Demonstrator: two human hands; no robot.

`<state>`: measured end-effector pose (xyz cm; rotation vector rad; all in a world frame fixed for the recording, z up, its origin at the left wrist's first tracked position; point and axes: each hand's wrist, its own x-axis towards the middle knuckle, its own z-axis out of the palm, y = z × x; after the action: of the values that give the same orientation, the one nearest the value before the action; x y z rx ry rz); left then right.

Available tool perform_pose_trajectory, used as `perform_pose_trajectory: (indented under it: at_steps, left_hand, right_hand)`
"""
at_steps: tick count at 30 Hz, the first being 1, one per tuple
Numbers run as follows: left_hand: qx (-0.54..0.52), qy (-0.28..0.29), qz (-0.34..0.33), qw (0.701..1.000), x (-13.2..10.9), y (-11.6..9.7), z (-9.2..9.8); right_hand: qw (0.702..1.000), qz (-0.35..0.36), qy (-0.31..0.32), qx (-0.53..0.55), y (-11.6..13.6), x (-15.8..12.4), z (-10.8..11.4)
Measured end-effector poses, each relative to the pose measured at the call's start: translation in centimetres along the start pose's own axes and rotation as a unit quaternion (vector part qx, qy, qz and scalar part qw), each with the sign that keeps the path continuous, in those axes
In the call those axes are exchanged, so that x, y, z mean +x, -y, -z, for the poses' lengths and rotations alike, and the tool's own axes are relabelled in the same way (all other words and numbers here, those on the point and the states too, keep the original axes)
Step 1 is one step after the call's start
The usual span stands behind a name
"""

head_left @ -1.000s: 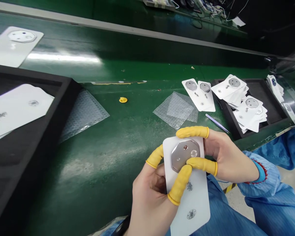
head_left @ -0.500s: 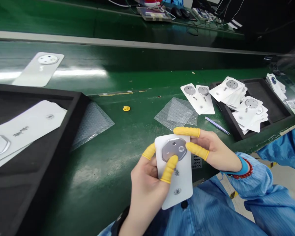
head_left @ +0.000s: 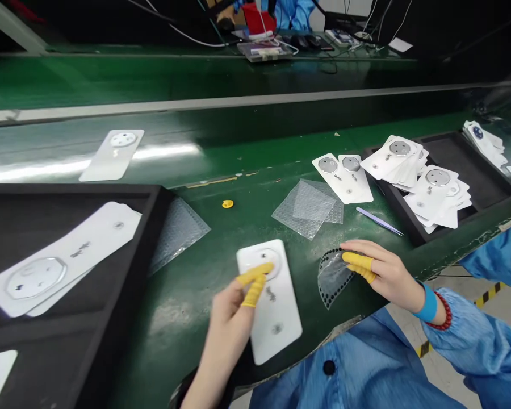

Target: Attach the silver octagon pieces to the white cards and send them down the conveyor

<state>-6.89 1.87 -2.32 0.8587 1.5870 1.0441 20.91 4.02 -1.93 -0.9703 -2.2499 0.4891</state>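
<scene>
At your far left the black tray (head_left: 123, 295) shows three white cards, two overlapped and one at the lower corner; beyond it a lone card (head_left: 113, 153) lies on the green belt (head_left: 221, 113); one bubble-wrap piece (head_left: 179, 227) sits against the tray, and one small yellow cap (head_left: 227, 203) lies past it; your left hand (head_left: 230, 318) rests two yellow-capped fingers (head_left: 253, 281), pressed together, on the top end of the white plate (head_left: 276, 318), which lies flat near the belt's front edge; half a second ago you held that plate up in both hands; your right hand (head_left: 383, 272) has left it and now lies on one clear dotted sheet (head_left: 330, 278), capped fingers close together at its edge, though whether they nip it or only press it cannot be told; further right lie two paired cards (head_left: 344, 179), one pair of tweezers (head_left: 378, 220) and two fanned stacks in the right tray (head_left: 489, 176).
</scene>
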Motion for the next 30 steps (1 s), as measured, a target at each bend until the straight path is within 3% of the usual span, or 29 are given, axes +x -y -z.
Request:
perform_pose_trajectory:
  at_steps: [4,7,9,13,17,21,25,30]
  left_hand:
    - [-0.047,0.145,0.011,0.988,-0.2,-0.6,-3.2]
    - [-0.119,0.197,0.043,0.972,-0.6,-1.7,-5.3]
    - [-0.150,0.185,0.056,0.970,-0.6,-1.9,-6.0]
    - [-0.179,0.173,0.064,0.966,-0.6,-1.1,-6.2]
    - [-0.208,0.166,0.088,0.960,-0.8,-0.4,-5.8]
    - [-0.232,0.146,0.109,0.955,-0.8,-0.5,-5.8]
    - [-0.229,0.147,0.124,0.954,-0.6,-0.5,-6.2]
    - [-0.202,0.139,0.118,0.962,-0.2,0.1,-6.1]
  right_hand:
    - [0.992,0.091,0.082,0.010,0.6,2.9,3.2]
    - [0.980,0.119,0.159,0.011,0.8,4.4,3.8]
    - [0.984,0.087,0.149,0.040,1.1,4.9,3.2]
    - [0.996,0.027,0.029,0.082,1.9,4.9,0.0]
    - [0.998,0.029,0.024,0.049,2.3,4.3,-2.6]
    - [0.995,0.076,0.032,-0.062,2.5,4.1,-3.1]
    - [0.971,0.163,0.015,-0.173,2.7,4.4,-3.2]
    - [0.962,0.212,0.021,-0.170,1.6,4.2,-3.8]
